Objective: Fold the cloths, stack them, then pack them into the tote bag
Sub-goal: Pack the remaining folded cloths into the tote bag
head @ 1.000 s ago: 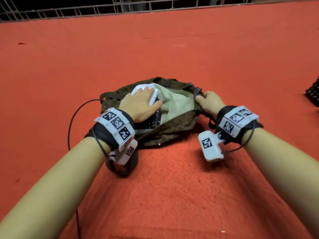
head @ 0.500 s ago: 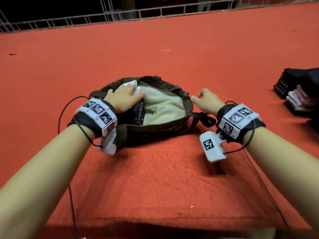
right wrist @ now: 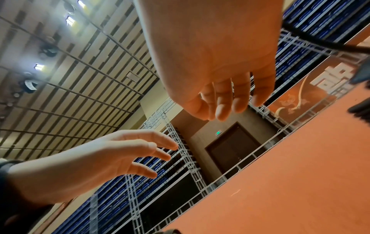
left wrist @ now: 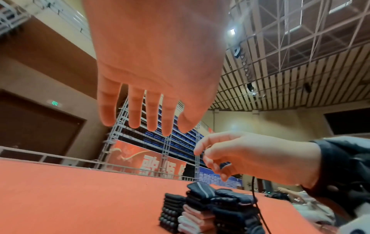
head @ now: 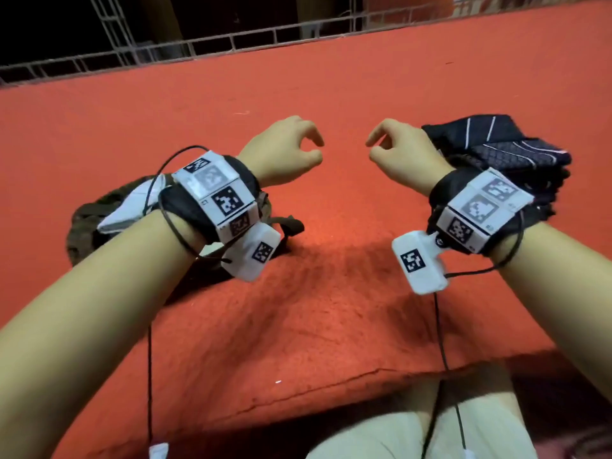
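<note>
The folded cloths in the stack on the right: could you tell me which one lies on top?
The dark cloth with thin white stripes lies on top; the cloths under it include black and pink-and-white ones.

Dim warm light, ceiling-lamp glare, motion blur, bowed wide-angle edges.

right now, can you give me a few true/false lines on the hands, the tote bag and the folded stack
1. Both hands are raised off the red surface, holding nothing. True: left hand, right hand.
2. The tote bag lies beneath the left forearm. True.
3. The right hand grips the bag's strap. False: it is empty.
4. The stack of folded cloths sits inside the bag. False: it stands on the red surface beyond the right hand.
5. Something white shows at the bag's mouth. True.
</note>
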### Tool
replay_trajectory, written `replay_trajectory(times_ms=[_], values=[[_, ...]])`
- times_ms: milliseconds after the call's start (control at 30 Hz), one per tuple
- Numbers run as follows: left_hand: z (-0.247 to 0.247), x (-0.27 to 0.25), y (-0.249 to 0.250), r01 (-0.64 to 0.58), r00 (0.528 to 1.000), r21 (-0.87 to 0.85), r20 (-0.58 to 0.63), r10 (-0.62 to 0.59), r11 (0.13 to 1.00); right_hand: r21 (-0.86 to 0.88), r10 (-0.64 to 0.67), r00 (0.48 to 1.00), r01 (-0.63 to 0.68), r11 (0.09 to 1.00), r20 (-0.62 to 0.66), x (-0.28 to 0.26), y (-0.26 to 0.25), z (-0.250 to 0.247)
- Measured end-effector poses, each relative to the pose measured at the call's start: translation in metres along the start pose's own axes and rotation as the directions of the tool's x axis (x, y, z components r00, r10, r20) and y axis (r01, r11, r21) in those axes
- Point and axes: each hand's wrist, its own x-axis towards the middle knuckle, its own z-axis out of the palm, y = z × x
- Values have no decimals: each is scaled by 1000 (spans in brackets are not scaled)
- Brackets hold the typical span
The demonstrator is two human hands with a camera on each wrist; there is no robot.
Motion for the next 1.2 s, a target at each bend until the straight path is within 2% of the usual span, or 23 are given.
replay_trajectory(times_ms=[167,300,367,467,567,600,700,800,867,933,1033,1100,1200], values=[[36,38,62,-55,996,-159,61,65,986,-5,81,984,-83,997,-160,-5,50,-42],[66,62,97,14,987,-318,154,37,948,-13,212,944,-223,975,-255,-4,100,-68],[81,70,112,95,975,-393,223,-5,915,-46,284,909,-312,949,-304,-4,122,-79],[98,80,133,224,927,-406,369,-65,886,-41,387,846,-430,902,-368,0,153,-94],[108,84,156,312,850,-334,516,-105,889,9,492,783,-529,849,-380,3,177,-105],[110,83,164,343,827,-342,551,-108,875,48,539,763,-561,826,-356,2,183,-106],[115,84,185,424,796,-453,599,-85,785,224,653,718,-613,757,-240,0,199,-104],[132,95,195,499,816,-600,569,-104,626,402,711,703,-649,646,-10,-6,209,-101],[145,105,197,544,821,-678,551,-149,495,494,706,693,-670,554,146,-9,218,-98],[155,114,198,590,800,-704,576,-167,395,512,676,700,-678,528,230,-8,228,-96],[175,129,194,673,732,-680,669,-130,291,506,668,683,-705,497,295,-4,235,-97],[187,135,194,670,736,-707,671,-82,227,486,663,671,-724,490,331,-2,243,-98],[192,133,199,645,761,-743,647,-55,177,477,652,662,-737,479,369,-3,253,-96]])
